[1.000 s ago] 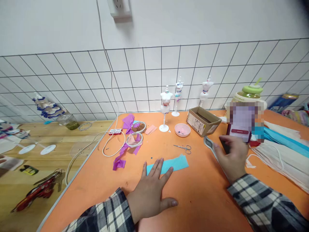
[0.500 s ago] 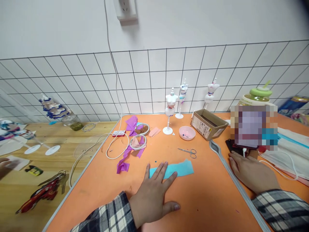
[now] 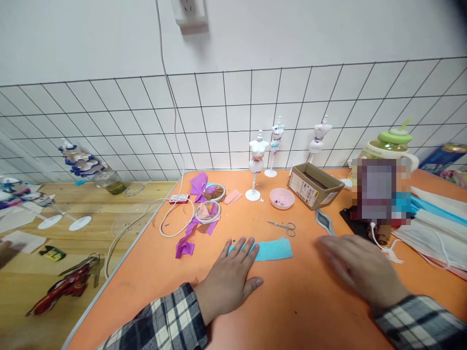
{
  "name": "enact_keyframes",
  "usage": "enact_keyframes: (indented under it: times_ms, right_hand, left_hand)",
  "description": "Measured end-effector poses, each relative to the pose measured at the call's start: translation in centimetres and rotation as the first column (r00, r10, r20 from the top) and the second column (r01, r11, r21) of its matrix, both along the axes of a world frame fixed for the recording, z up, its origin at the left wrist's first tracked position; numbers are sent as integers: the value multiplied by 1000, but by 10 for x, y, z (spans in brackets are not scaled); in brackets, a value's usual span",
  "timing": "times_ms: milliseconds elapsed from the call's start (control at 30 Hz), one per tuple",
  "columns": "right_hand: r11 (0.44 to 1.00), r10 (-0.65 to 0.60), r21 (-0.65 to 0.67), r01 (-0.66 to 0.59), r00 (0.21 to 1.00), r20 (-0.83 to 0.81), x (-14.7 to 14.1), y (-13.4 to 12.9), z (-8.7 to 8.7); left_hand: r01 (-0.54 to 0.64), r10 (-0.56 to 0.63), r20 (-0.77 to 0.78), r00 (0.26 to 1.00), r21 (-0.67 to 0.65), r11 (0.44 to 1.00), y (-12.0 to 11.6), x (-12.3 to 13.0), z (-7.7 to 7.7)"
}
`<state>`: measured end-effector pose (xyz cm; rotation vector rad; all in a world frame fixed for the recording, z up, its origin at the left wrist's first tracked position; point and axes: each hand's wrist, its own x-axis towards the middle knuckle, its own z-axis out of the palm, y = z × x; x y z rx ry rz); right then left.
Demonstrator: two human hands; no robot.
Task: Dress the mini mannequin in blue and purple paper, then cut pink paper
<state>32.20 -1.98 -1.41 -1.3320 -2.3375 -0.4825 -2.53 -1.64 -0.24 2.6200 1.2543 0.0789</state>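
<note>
My left hand (image 3: 231, 279) lies flat on the orange table, its fingertips over the left end of a light blue strip (image 3: 275, 250). My right hand (image 3: 359, 267) is smeared by motion, above the table's grey edge strip (image 3: 324, 221); its finger shape cannot be made out. Behind the blue strip lie small scissors (image 3: 284, 227). Farther back are a pink bowl (image 3: 282, 198) with tiny bits in it and a white mannequin (image 3: 257, 155) on a round base. Purple crepe paper (image 3: 187, 247) and two rolls of tape (image 3: 207, 212) lie left of centre.
An open cardboard box (image 3: 306, 187), two more mannequins (image 3: 321, 136) and a green-lidded jug (image 3: 392, 141) stand at the back. At right are a blurred phone (image 3: 376, 192) and its cable. On the wooden table at left are red pliers (image 3: 63, 287) and another person's hand (image 3: 4, 250).
My right hand has moved left, away from beside the phone, and is now blurred. My left hand has shifted slightly left on the blue strip, its fingers closer together.
</note>
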Motion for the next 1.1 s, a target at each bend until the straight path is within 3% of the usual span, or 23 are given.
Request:
enact_keyframes:
  times_ms: [67,133,233,300,433,600,767,933,1033,1100]
  right_hand:
    - [961,252,-121,-249,968,12,-43,1,4]
    - [868,408,-308,-388,913,-1,-82,8,3]
    - [752,457,-500,-430,886,-75,-114,20,-3]
    - [715,429,-565,-412,896,-112,-118,25,-9]
    - [716,360,-590,-372,922,-145,-111,28,-11]
    - [810,332,-470,-352,935,-128,-114,30,0]
    - [868,299,-350,-352,934,-197,-117,27,6]
    - [833,161,-467,-297,937,-309,-119,16,21]
    - [799,127,-517,-307,926,-355,-120,14,29]
    - [792,119,-526,-311,923,-367,-119,15,32]
  left_hand:
    - [18,-18,-5,1000,6,1000,0,0,-2]
    - [33,-33,-10,999,-1,999,-1,0,-3]
    - [38,-38,-2,999,-14,999,-3,-2,-3]
    - [34,-34,20,999,-17,999,-1,-6,-1]
    - [30,-28,94,995,-21,999,12,-20,4]
    - [83,-89,126,988,53,995,27,-28,13]
    - [-12,-16,276,961,98,995,23,-24,16]
    - [-99,148,484,862,-125,987,13,-20,19]
    - [-94,233,501,834,-287,953,12,-17,22]
    - [-74,297,557,776,-386,919,14,-17,23]
